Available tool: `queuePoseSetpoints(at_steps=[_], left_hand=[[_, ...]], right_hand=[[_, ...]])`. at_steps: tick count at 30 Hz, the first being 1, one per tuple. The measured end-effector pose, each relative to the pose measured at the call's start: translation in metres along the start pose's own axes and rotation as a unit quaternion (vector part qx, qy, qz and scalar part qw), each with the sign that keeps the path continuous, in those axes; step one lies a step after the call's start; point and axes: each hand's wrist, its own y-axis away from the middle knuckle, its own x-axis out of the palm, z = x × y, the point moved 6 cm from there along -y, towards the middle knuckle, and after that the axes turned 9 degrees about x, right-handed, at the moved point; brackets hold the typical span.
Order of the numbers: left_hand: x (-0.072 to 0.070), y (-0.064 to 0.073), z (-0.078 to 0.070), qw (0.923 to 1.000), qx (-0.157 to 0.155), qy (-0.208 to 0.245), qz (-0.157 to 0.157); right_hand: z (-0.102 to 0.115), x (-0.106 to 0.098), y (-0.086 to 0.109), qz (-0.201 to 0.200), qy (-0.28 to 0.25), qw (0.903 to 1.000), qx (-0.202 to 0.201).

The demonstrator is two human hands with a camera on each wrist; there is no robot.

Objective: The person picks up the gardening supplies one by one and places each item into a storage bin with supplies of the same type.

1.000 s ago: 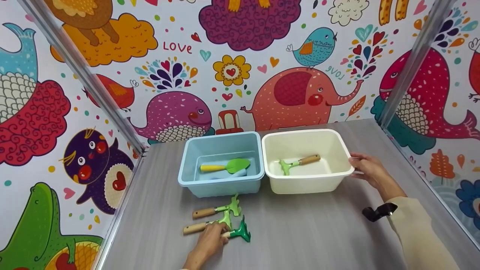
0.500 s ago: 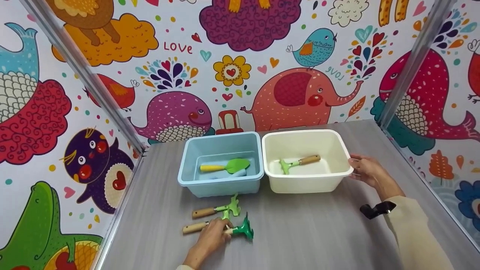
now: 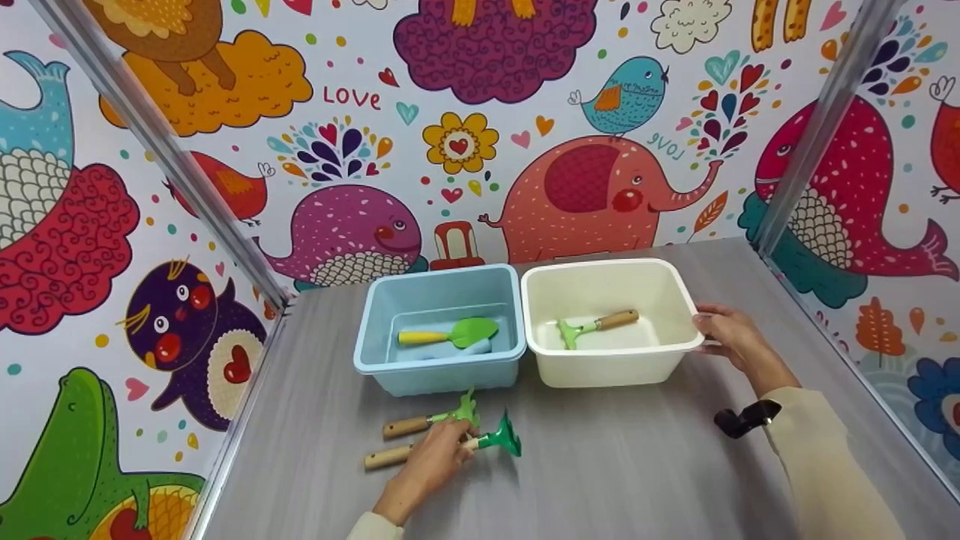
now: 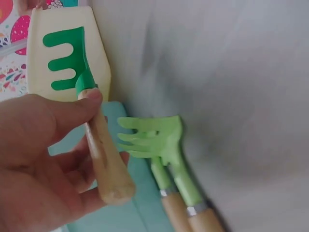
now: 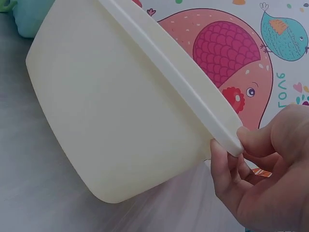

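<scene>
My left hand point(image 3: 431, 459) grips the wooden handle of a small dark green hand rake point(image 3: 504, 438). In the left wrist view the thumb presses the handle point(image 4: 104, 159) just below the green three-tined head. Under and behind that hand, two light green hand rakes with wooden handles lie on the table; the handle of one rake point(image 3: 405, 427) lies farther back, that of the other rake point(image 3: 385, 457) nearer. My right hand point(image 3: 736, 339) pinches the right rim corner of a cream bin point(image 3: 609, 369), thumb on top and fingers beneath, as the right wrist view shows.
Inside the cream bin lies another light green rake point(image 3: 618, 320). Against its left side stands a blue bin point(image 3: 446, 381), holding a green trowel point(image 3: 474, 331) with a yellow handle and a partly hidden blue piece point(image 3: 476, 348). Cartoon-printed walls point(image 3: 465, 75) with metal posts enclose the table.
My left hand has moved right and slightly away from me, carrying the dark green rake, which has risen off the table. The right hand stays on the cream bin's rim.
</scene>
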Motion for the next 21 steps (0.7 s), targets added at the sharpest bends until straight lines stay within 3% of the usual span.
queuePoseSetpoints(at_steps=[4,11,21], left_hand=[[-0.009,-0.007,-0.010,0.9991,0.017,-0.035,-0.017],[-0.022,-0.015,-0.026,0.9942,0.033,-0.087,-0.053],[-0.037,-0.041,-0.061,0.9820,0.081,-0.161,-0.056]], right_hand=[[0.001,0.000,0.000,-0.012,0.013,0.9998,0.002],[0.001,0.004,-0.002,0.007,0.000,0.9999,0.008],[-0.002,0.000,-0.003,0.007,-0.003,0.9999,0.014]])
